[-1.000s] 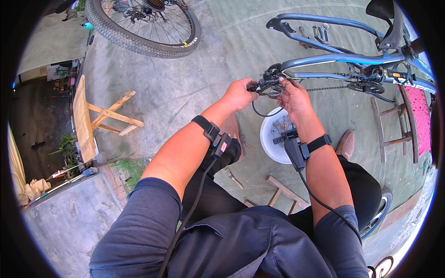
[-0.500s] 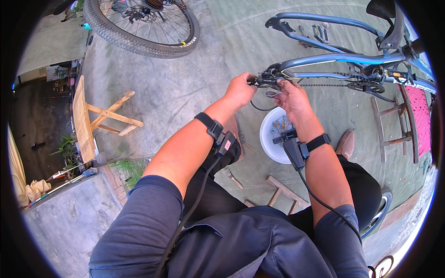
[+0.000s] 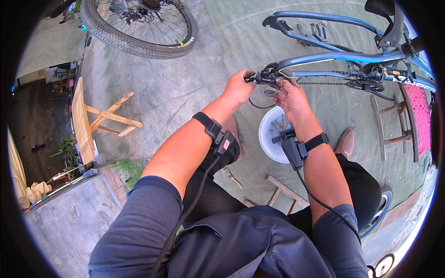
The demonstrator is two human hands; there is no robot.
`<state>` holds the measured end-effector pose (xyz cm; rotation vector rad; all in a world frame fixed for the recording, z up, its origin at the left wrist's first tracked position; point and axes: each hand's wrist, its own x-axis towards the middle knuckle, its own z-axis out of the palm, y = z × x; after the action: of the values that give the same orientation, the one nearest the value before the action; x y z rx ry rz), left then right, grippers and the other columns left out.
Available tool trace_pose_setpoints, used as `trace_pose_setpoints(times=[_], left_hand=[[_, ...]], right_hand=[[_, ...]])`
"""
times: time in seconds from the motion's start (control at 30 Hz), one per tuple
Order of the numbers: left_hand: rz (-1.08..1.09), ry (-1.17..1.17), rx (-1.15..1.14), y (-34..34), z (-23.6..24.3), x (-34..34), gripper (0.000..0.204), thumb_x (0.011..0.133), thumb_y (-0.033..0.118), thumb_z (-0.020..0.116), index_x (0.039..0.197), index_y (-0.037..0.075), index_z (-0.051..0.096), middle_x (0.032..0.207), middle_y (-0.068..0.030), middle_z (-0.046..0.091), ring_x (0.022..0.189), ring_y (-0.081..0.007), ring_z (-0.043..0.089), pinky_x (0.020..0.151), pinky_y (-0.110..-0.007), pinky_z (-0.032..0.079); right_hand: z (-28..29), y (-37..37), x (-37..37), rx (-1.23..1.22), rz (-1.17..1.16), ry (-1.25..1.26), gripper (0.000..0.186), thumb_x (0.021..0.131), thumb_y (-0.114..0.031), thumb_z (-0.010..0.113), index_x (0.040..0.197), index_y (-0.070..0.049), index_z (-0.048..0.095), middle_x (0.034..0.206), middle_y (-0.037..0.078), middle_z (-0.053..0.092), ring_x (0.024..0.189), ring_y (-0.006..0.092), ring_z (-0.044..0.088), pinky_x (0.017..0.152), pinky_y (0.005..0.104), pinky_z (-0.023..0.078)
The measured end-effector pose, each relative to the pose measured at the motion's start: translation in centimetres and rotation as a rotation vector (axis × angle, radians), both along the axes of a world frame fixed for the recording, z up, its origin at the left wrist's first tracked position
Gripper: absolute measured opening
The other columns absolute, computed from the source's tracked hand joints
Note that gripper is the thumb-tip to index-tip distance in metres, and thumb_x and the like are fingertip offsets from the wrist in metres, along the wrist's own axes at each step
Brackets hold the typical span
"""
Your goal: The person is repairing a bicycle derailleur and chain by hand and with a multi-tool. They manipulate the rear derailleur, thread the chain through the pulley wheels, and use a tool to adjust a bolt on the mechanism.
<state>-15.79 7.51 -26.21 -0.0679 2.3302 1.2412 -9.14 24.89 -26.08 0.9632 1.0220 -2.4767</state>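
Note:
A black rear derailleur (image 3: 268, 76) sits at the rear end of a grey-blue bicycle frame (image 3: 324, 58), which lies to the right without its rear wheel. My left hand (image 3: 238, 88) is closed on the derailleur's left end, its fingertips partly hidden behind the part. On the other side my right hand (image 3: 293, 96) pinches the derailleur between thumb and fingers. A black cable (image 3: 257, 106) loops below, between the two hands. From the derailleur the chain (image 3: 324, 84) runs right toward the crankset (image 3: 366, 85).
Under my right forearm stands a white bowl (image 3: 265, 141) with small metal parts and tools. A wheel (image 3: 139, 46) lies at the far left. A wooden stand (image 3: 82, 120) is on the left, a pink-topped stool (image 3: 419, 123) on the right. One pedal (image 3: 320, 32) lies behind the frame.
Both hands stay on the derailleur, with only a slight shift of my left fingers. The whole view has moved a little; nothing has been let go.

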Motion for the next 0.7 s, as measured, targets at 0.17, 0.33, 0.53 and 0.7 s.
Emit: trace_pose_setpoints(times=[0.17, 0.33, 0.53, 0.7], left_hand=[[0.013, -0.002, 0.009, 0.05, -0.02, -0.06, 0.034, 0.083, 0.001, 0.064, 0.117, -0.001, 0.063, 0.114, -0.0135, 0.066, 0.107, -0.0213, 0.061, 0.094, -0.031, 0.046], [0.009, 0.028, -0.005, 0.03, -0.05, -0.07, 0.034, 0.083, 0.0, 0.062, 0.118, -0.001, 0.063, 0.114, -0.0136, 0.066, 0.107, -0.0214, 0.061, 0.094, -0.031, 0.046], [0.001, 0.04, 0.003, -0.1, -0.32, -0.16, 0.036, 0.083, -0.001, 0.061, 0.119, -0.002, 0.061, 0.117, -0.0143, 0.065, 0.11, -0.022, 0.06, 0.096, -0.031, 0.045], [0.007, 0.043, -0.009, -0.22, -0.38, -0.22, 0.039, 0.083, -0.001, 0.061, 0.122, -0.003, 0.059, 0.121, -0.015, 0.063, 0.114, -0.0232, 0.058, 0.099, -0.032, 0.043]], right_hand=[[-0.03, -0.05, -0.08, -0.013, -0.007, 0.002, 0.015, 0.094, -0.018, 0.062, 0.106, -0.011, 0.06, 0.097, 0.001, 0.067, 0.079, 0.0172, 0.068, 0.062, 0.0279, 0.05], [-0.01, -0.04, -0.13, -0.015, -0.012, 0.002, 0.013, 0.094, -0.019, 0.062, 0.104, -0.011, 0.061, 0.094, 0.001, 0.067, 0.078, 0.017, 0.068, 0.062, 0.0274, 0.051], [0.0, -0.08, -0.17, -0.023, -0.016, 0.011, 0.013, 0.094, -0.019, 0.062, 0.104, -0.011, 0.06, 0.095, 0.001, 0.067, 0.078, 0.0171, 0.067, 0.062, 0.0283, 0.05], [0.01, -0.14, -0.22, -0.019, -0.028, 0.005, 0.012, 0.094, -0.018, 0.061, 0.104, -0.011, 0.06, 0.094, 0.001, 0.066, 0.076, 0.0171, 0.066, 0.062, 0.0287, 0.049]])
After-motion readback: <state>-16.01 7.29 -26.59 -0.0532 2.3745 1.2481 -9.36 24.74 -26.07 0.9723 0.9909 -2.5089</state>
